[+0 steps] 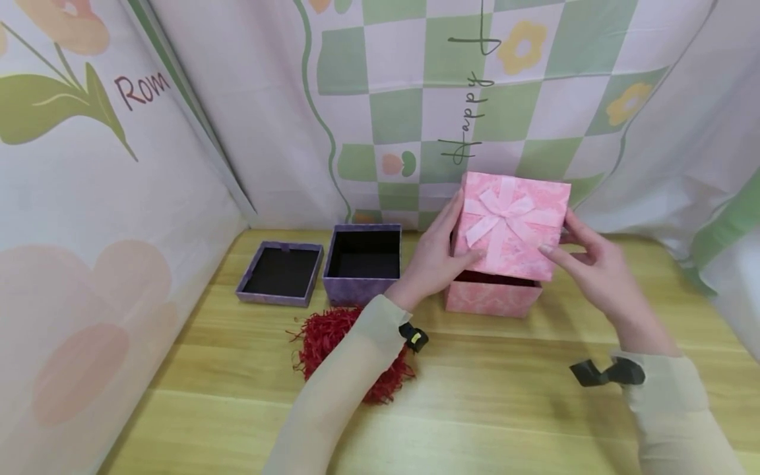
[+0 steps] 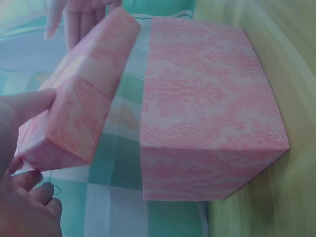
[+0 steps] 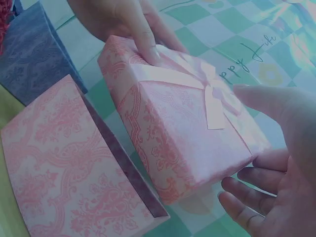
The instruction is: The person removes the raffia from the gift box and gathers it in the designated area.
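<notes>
A pink patterned box lid (image 1: 537, 247) with a ribbon bow (image 1: 503, 214) is held tilted above the pink box base (image 1: 493, 297). My left hand (image 1: 436, 254) grips its left side, the thumb lying over the top edge. On the opposite side my right hand (image 1: 600, 270) holds the lid's edge between thumb and fingers. In the left wrist view a gap separates the lid (image 2: 81, 108) from the base (image 2: 212, 89). The base's dark opening shows in the right wrist view, but what lies inside is hidden.
Left of the pink base stands an open purple box (image 1: 362, 290) with a dark inside. Its lid (image 1: 279, 300) lies upturned farther left. A heap of red shredded paper (image 1: 329, 340) sits in front, partly behind my left forearm. A patterned curtain (image 1: 398, 112) hangs behind the wooden table (image 1: 475, 409).
</notes>
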`<state>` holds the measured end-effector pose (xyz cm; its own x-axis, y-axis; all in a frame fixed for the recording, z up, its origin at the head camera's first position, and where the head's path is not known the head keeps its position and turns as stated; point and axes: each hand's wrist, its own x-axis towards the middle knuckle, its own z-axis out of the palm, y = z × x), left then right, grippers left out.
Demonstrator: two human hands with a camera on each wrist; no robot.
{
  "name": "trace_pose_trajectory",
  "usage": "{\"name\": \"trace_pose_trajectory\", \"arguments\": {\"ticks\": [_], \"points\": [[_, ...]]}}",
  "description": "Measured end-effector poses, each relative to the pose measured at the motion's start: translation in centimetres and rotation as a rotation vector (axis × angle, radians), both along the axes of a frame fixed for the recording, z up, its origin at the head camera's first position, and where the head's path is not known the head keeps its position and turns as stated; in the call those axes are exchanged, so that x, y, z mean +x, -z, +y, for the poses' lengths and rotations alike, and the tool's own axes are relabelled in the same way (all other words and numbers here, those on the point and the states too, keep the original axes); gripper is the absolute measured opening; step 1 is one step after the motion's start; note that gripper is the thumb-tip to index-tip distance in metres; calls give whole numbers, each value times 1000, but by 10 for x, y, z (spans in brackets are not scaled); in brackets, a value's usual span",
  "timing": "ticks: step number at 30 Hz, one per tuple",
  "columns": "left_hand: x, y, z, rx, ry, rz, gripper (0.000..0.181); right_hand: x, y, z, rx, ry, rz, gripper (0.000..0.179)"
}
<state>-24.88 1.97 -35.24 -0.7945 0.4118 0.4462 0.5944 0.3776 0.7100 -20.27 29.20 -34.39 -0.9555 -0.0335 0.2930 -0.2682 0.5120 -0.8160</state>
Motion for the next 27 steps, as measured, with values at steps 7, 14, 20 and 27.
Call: {"name": "trace_pose_trajectory", "arguments": {"ticks": [7,14,20,27], "points": [[1,-2,-1,29,-69,62,88,1,0,-1,-24,-31,-47,74],[2,-4,0,-1,-120,108,76,2,1,-3,-91,-51,-90,75],[5,-4,0,59,-127,64,77,3,3,-6,-257,-50,-60,72],[11,-8,-1,117,-121,11,84,3,2,-10,-523,-87,59,60]]}}
